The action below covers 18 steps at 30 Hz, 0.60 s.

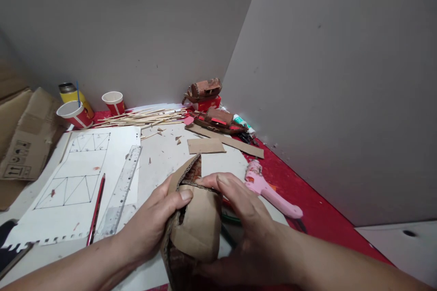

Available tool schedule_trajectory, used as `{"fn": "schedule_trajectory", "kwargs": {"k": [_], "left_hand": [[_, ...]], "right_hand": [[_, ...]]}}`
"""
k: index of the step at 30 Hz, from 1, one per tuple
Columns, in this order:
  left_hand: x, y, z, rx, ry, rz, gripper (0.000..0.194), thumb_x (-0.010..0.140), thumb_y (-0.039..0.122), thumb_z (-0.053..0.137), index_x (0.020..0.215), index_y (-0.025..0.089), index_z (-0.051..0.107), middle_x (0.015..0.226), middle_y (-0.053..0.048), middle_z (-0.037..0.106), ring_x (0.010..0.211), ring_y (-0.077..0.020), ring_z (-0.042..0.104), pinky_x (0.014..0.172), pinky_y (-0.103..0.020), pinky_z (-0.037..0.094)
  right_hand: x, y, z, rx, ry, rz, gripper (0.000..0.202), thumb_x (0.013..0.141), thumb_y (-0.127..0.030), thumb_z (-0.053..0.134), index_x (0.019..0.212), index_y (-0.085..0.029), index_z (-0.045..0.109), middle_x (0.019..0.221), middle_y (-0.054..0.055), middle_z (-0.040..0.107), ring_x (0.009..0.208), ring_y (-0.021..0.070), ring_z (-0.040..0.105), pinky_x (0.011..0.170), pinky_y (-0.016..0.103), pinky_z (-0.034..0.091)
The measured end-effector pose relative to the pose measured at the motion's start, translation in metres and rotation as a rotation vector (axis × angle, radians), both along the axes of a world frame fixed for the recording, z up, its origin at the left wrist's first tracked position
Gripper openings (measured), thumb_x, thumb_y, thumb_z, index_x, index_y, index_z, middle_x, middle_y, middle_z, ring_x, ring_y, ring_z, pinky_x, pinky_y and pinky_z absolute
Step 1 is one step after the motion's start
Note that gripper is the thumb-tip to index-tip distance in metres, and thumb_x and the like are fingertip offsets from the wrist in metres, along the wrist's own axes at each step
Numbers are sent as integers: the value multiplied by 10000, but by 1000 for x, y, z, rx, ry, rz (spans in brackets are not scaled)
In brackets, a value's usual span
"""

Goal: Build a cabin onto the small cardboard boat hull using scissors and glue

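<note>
A brown cardboard model (201,223), with a curved pointed side strip and a rounded cover, is held up near the bottom centre. My left hand (153,218) grips its left side, thumb pressed on the edge of the cover. On the right, my right hand (246,232) wraps round the cover, fingertips at its upper edge and lower end. Dark reddish-brown material shows inside the pointed end. Behind the model lie a flat cardboard piece (206,146) and a long cardboard strip (239,143).
Paper with drawn trusses (82,163), a red pencil (97,209) and a clear ruler (121,191) lie left. Wooden sticks (143,117), paper cups (114,102) and small brown boat models (218,120) stand behind. A pink glue gun (273,195) is right.
</note>
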<state>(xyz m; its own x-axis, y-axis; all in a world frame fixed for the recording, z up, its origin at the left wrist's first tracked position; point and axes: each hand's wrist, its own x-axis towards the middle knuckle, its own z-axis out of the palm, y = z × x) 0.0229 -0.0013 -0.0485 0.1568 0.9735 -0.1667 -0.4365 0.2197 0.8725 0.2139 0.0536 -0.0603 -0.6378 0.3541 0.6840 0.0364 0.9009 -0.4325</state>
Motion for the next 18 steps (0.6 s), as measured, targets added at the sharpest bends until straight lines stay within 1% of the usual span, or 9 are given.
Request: {"fn": "schedule_trajectory", "kwargs": {"k": [3,5,8,11,14,16,18], "left_hand": [[0,1,-1,-15,-12,-2,546,932,354,661,1457,241,565,1317,-83,713,1188,-288,648,988,-350,471],[0,1,0,-28,-29,3,539,924,362,671,1441,240,581,1285,-81,729,1156,-283,666,987,-354,479],[0,2,3,-53,-57,26,502,916,368,681,1396,234,619,1208,-73,761,1106,-274,691,987,-358,493],[-2,5,7,-109,-100,58,452,893,362,701,1314,200,673,1128,-78,785,1092,-271,701,957,-337,515],[-8,11,12,-263,-174,98,397,879,390,697,1197,153,718,1047,-99,799,980,-258,736,843,-317,561],[-14,15,15,-365,-220,134,392,876,410,686,1168,149,713,957,-94,803,832,-235,750,741,-312,576],[-19,18,15,-427,-261,121,436,864,446,676,1178,144,692,850,-87,793,698,-222,738,656,-312,572]], "right_hand": [[0,1,0,5,-3,-4,1192,706,-352,875,1623,-240,122,1313,166,611,1188,322,619,983,507,543],[1,1,3,6,-26,-18,1217,726,-360,873,1632,-248,69,1365,179,579,1248,325,593,1023,509,528],[6,0,9,12,-106,-50,1279,731,-392,880,1638,-266,-13,1483,194,489,1389,343,486,1113,527,464],[14,1,16,-5,-165,-89,1278,756,-445,852,1636,-280,-60,1580,199,379,1457,358,406,1147,554,425],[20,6,16,-35,-120,-104,1177,833,-455,770,1636,-290,-75,1595,186,355,1460,352,399,1144,583,416],[20,10,13,-81,-52,-129,1056,890,-413,710,1640,-303,-26,1559,168,408,1433,331,435,1125,571,438],[18,15,9,-147,20,-170,933,934,-367,662,1639,-328,51,1506,149,477,1373,302,500,1087,536,480]]}}
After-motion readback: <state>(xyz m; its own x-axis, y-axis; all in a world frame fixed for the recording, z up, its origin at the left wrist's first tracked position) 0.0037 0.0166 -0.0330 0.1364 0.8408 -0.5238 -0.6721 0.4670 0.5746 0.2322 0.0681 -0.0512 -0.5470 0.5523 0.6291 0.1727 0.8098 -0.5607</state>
